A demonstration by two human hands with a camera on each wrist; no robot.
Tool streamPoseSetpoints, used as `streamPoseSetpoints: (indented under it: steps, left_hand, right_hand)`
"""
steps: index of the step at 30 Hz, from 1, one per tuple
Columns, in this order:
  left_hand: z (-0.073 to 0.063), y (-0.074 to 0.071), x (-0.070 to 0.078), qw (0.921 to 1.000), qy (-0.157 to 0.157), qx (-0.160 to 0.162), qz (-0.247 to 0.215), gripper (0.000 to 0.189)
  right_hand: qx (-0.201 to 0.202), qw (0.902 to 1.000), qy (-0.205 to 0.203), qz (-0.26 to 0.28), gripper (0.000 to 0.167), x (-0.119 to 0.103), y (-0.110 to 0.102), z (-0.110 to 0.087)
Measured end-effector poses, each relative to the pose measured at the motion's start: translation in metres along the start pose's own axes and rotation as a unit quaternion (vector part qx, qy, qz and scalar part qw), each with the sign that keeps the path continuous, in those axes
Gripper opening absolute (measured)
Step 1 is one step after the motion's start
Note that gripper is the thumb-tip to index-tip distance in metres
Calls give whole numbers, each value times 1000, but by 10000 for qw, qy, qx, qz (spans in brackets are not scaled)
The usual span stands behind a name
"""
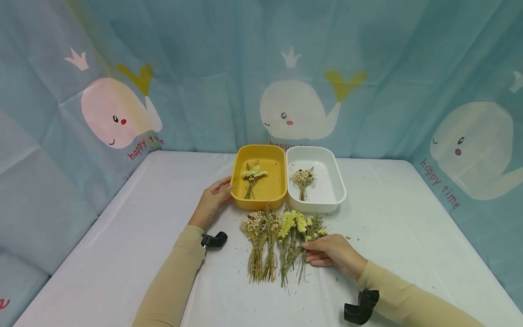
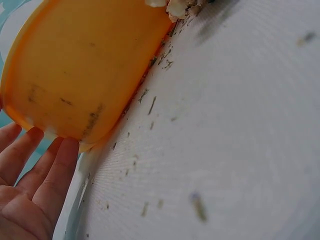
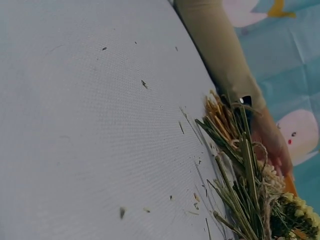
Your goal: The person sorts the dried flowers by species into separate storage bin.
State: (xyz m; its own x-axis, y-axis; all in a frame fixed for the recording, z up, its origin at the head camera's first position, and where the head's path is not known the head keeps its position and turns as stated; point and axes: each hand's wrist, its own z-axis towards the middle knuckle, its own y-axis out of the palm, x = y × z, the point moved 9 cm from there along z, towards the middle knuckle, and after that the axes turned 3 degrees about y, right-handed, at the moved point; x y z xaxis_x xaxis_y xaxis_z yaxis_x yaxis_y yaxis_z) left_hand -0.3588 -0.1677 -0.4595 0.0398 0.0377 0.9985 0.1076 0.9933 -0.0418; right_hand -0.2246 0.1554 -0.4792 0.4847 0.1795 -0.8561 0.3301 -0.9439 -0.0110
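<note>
Nearest to the person, the right hand (image 1: 335, 253) comes from the right side over the white cloth-covered table (image 1: 229, 290), and it pinches the stems of the dried bundle with pale yellow blossoms and grey-green stems (image 1: 315, 227) between the thumb and the fingers. This bundle lies just to the left of the palm, with its flowers beyond the fingertips; I think the hand takes the stems because the dry heads would crumble easily. Touching or just beside it is the bundle with bright yellow flowers (image 1: 291, 225), and further left are two straw-brown bundles with small cream flowers (image 1: 255, 225). All their stems point toward the person, perhaps so that they are simple to grasp. Farther away, the left hand (image 1: 212, 200) has its fingers straight and a little spread, with the tips against the outer wall of the yellow rounded rectangular tray (image 1: 274, 175), probably to steady it. Inside lies one pale yellow bundle (image 1: 254, 173). The white rounded rectangular tray (image 1: 327, 179) stands close at its right and contains one cream-flowered bundle (image 1: 303, 179); behind both hangs the blue curtain printed with whales (image 1: 212, 113)
</note>
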Motion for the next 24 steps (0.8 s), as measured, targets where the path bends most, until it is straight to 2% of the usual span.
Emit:
streamPoseSetpoints:
  steps: [5,15,24]
  left_hand:
    - [1,0,-1,10000,-39,2,9,53]
    - [-1,1,-1,10000,-41,-17,-29,52]
    - [-1,1,1,10000,-18,-21,-17,55]
  right_hand:
    - [82,9999,23,95,34,1,-1,0]
    - [-3,9999,-50,147,36,1,-1,-7]
    - [306,9990,-227,221,30,-6,-9,-15]
